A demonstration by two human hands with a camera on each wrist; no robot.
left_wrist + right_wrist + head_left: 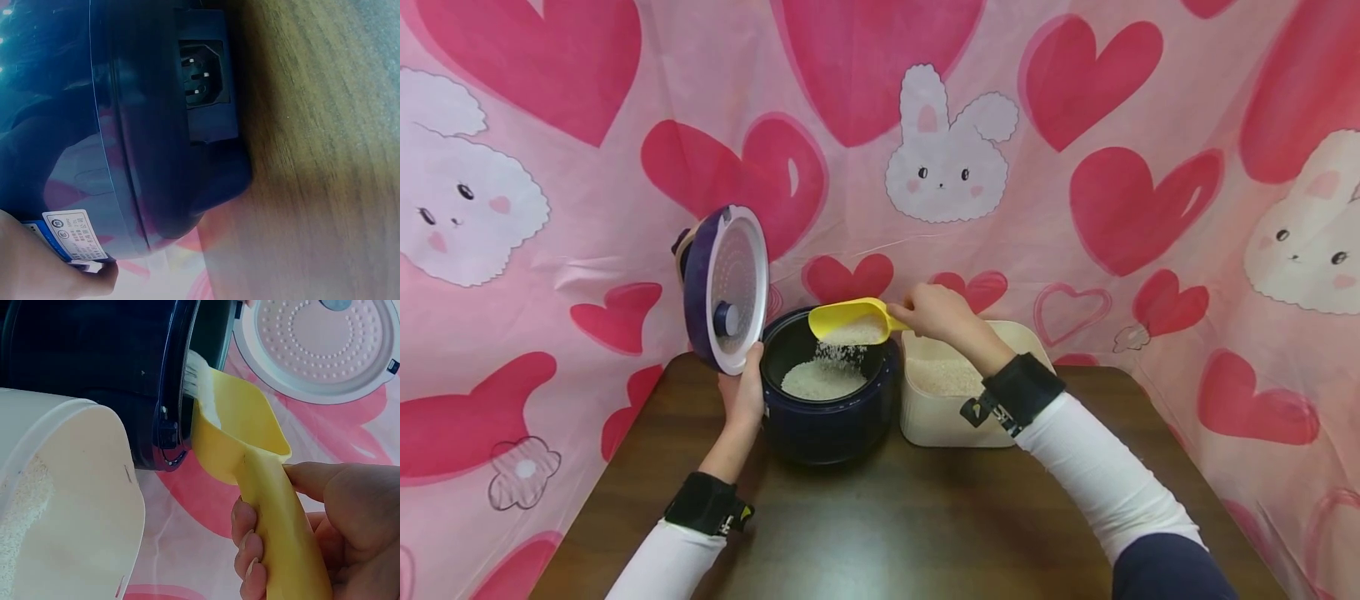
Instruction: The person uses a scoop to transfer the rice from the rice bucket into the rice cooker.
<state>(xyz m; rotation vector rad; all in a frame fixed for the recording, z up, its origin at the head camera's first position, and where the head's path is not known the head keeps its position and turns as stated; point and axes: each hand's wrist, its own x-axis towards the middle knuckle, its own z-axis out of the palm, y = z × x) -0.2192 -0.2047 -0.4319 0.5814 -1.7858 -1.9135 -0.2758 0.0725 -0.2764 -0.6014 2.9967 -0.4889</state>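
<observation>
My right hand (pixel 942 315) grips the handle of a yellow scoop (pixel 269 506), fingers curled round it. Tilted over the dark blue rice cooker (pixel 827 429), the scoop spills white rice (pixel 842 352) off its lip. A mound of rice (pixel 823 380) lies in the black inner pot (pixel 782 342). The cooker's lid (pixel 737 283) stands upright on the left, its pale inner face turned right. At the lid's lower edge, my left hand (pixel 743 398) holds it with the thumb at the rim; the other fingers are mostly hidden behind.
Right of the cooker stands a cream bin (pixel 917 425) holding more rice (pixel 947 377). A power socket (pixel 203 75) and a white label (pixel 75 234) show on the cooker's side. Behind the wooden table (pixel 865 533) hangs a pink heart-and-rabbit cloth (pixel 850 217).
</observation>
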